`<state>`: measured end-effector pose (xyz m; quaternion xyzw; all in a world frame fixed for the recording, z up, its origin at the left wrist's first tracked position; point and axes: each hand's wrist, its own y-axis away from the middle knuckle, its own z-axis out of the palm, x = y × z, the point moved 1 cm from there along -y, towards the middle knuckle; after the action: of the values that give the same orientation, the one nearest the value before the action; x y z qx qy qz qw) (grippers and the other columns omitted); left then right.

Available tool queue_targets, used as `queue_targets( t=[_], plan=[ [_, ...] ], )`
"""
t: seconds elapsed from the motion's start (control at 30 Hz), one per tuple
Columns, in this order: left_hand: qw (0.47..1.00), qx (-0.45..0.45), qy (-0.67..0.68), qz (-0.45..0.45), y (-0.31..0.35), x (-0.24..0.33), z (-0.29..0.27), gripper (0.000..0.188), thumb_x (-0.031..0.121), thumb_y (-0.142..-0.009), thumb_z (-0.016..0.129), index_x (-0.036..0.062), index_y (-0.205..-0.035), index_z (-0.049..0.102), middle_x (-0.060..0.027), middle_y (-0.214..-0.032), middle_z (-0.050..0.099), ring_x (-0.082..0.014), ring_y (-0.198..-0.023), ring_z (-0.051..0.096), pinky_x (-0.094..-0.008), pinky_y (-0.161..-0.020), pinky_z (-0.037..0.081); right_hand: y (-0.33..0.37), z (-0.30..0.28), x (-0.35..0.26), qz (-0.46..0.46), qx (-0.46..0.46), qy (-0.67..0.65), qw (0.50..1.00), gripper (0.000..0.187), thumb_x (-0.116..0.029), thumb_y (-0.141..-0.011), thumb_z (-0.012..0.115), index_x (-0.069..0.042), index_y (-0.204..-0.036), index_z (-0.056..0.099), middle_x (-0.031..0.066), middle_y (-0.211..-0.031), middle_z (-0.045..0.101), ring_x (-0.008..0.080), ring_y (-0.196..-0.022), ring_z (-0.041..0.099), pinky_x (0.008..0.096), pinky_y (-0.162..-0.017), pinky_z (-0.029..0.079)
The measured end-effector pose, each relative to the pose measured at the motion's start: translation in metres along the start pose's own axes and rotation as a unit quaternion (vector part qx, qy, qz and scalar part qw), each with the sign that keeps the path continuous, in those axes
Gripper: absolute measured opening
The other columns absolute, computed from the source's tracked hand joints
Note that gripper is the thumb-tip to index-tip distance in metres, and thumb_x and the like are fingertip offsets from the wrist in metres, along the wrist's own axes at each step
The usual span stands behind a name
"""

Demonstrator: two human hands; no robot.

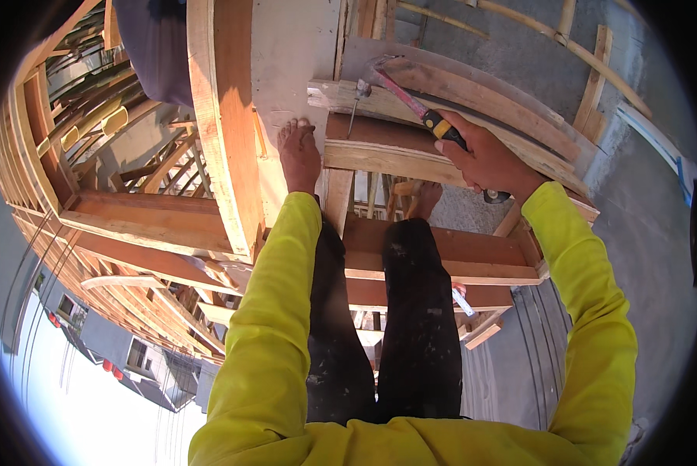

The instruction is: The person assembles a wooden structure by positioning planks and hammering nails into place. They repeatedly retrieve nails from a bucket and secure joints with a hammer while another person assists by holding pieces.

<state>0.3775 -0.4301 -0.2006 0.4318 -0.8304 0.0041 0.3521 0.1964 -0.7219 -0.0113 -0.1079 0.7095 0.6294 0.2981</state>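
My right hand (pixel 484 155) is wrapped around the black and yellow grip of a hammer (pixel 403 95) with a red shaft. The metal hammer head is over a long thin nail (pixel 353 120), which stands almost upright at a wooden beam (pixel 387 136). To the left, my left hand (pixel 299 159) rests on a pale flat board (pixel 290 81); its fingers look bent, and anything inside them is hidden. A thin orange-brown strip (pixel 258 132) lies near that hand. My bare right foot (pixel 426 199) shows between the beams.
Timber framing (pixel 150 221) with open gaps spreads to the left. Someone in dark clothing (pixel 158 46) is at the upper left. Grey concrete (pixel 636 233) and a bamboo pole (pixel 566 39) are on the right. A small white strip (pixel 462 303) shows below the framing.
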Motion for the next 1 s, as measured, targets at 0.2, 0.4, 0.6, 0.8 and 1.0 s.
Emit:
queue_targets(
  t=[0.2, 0.4, 0.6, 0.8, 1.0],
  plan=[
    [0.934, -0.019, 0.220, -0.282, 0.080, 0.046, 0.005, 0.056, 0.029, -0.092, 0.063, -0.0078, -0.133, 0.054, -0.0312, -0.132, 0.058, -0.0441, -0.125, 0.055, -0.0444, -0.107, 0.043, -0.010, -0.006, -0.010, -0.082, 0.171, -0.171, 0.967, 0.061, -0.029, -0.104, 0.054, -0.012, -0.158, 0.031, 0.0027, -0.066, 0.051, 0.0101, -0.047, 0.052, 0.0305, -0.046, 0.045],
    [0.966, -0.070, -0.067, -0.240, 0.123, 0.062, 0.016, 0.097, 0.026, -0.069, 0.087, -0.0033, -0.145, 0.034, -0.0287, -0.131, 0.052, -0.0468, -0.122, 0.051, -0.0521, -0.104, 0.042, 0.003, 0.000, 0.015, 0.088, -0.063, 0.062, 0.992, 0.060, -0.028, -0.104, 0.055, -0.012, -0.157, 0.032, 0.0003, -0.067, 0.050, 0.0097, -0.047, 0.052, 0.0297, -0.046, 0.045],
    [0.976, -0.045, -0.049, -0.205, 0.115, 0.058, 0.020, 0.088, 0.016, -0.064, 0.089, -0.0033, -0.133, 0.038, -0.0264, -0.124, 0.052, -0.0478, -0.116, 0.052, -0.0534, -0.097, 0.046, -0.016, -0.018, -0.020, -0.085, 0.191, -0.192, 0.959, 0.051, -0.027, -0.104, 0.055, -0.009, -0.150, 0.039, 0.0005, -0.071, 0.051, 0.0095, -0.048, 0.052, 0.0279, -0.045, 0.044],
    [0.979, -0.031, -0.084, -0.185, 0.120, 0.059, 0.024, 0.081, 0.012, -0.066, 0.088, -0.0032, -0.129, 0.039, -0.0254, -0.120, 0.052, -0.0479, -0.112, 0.055, -0.0530, -0.094, 0.048, -0.007, -0.004, 0.018, 0.045, 0.008, -0.004, 0.999, 0.051, -0.029, -0.104, 0.055, -0.006, -0.148, 0.041, 0.0014, -0.073, 0.052, 0.0096, -0.047, 0.051, 0.0267, -0.045, 0.044],
    [0.980, -0.023, -0.107, -0.166, 0.118, 0.062, 0.023, 0.078, 0.011, -0.070, 0.087, -0.0031, -0.129, 0.039, -0.0257, -0.120, 0.052, -0.0481, -0.111, 0.056, -0.0514, -0.093, 0.050, -0.025, -0.027, -0.025, -0.073, 0.207, -0.182, 0.959, 0.035, -0.028, -0.105, 0.054, -0.005, -0.131, 0.049, 0.0017, -0.074, 0.052, 0.0094, -0.046, 0.051, 0.0279, -0.044, 0.047]
  ],
)
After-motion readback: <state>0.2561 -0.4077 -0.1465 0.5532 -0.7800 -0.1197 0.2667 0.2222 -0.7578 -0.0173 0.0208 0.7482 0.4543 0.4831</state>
